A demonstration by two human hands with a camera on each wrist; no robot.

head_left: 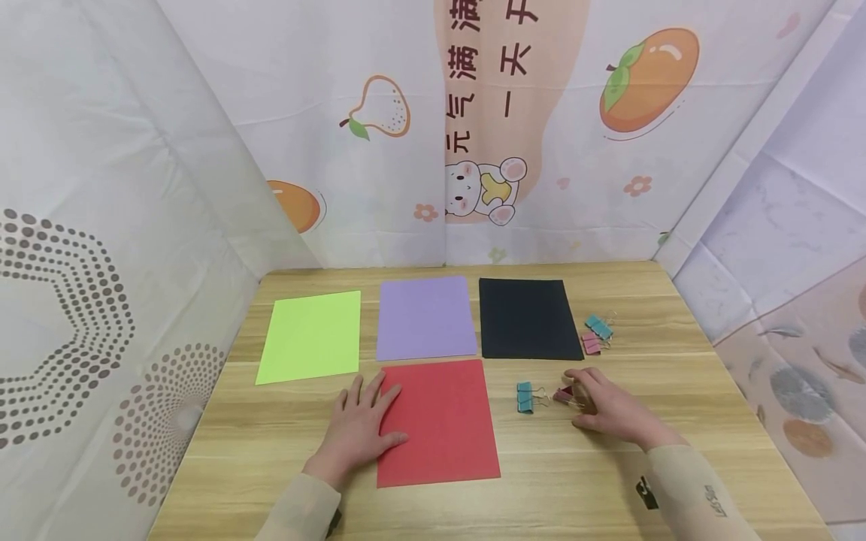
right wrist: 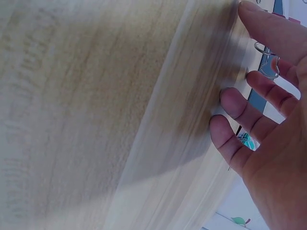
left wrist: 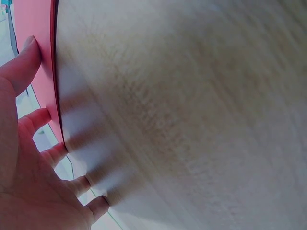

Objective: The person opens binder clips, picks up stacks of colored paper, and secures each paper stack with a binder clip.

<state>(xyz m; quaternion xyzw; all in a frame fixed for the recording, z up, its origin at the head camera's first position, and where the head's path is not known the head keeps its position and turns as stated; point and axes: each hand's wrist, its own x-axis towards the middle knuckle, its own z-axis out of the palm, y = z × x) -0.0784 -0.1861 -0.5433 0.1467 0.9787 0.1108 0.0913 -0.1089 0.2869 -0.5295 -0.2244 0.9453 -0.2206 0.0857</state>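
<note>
In the head view, a stack of red paper sheets (head_left: 440, 428) lies at the front middle of the table. My left hand (head_left: 356, 430) rests at its left edge with fingers spread, the thumb and a fingertip over the red sheets. A dark red binder clip (head_left: 564, 394) sits right of the stack. Around it my right hand (head_left: 604, 406) is loosely bent, thumb and fingers apart. The clip's wire handle (right wrist: 267, 60) shows between them in the right wrist view, not visibly pinched. Just left of it lies a teal binder clip (head_left: 525, 398).
Behind the red stack lie yellow-green paper (head_left: 311, 338), purple paper (head_left: 426, 319) and black paper (head_left: 530, 319) in a row. Another teal clip (head_left: 599, 327) and a pink clip (head_left: 591, 344) are beside the black sheets. Printed curtains (head_left: 379, 188) enclose the wooden table (head_left: 555, 496).
</note>
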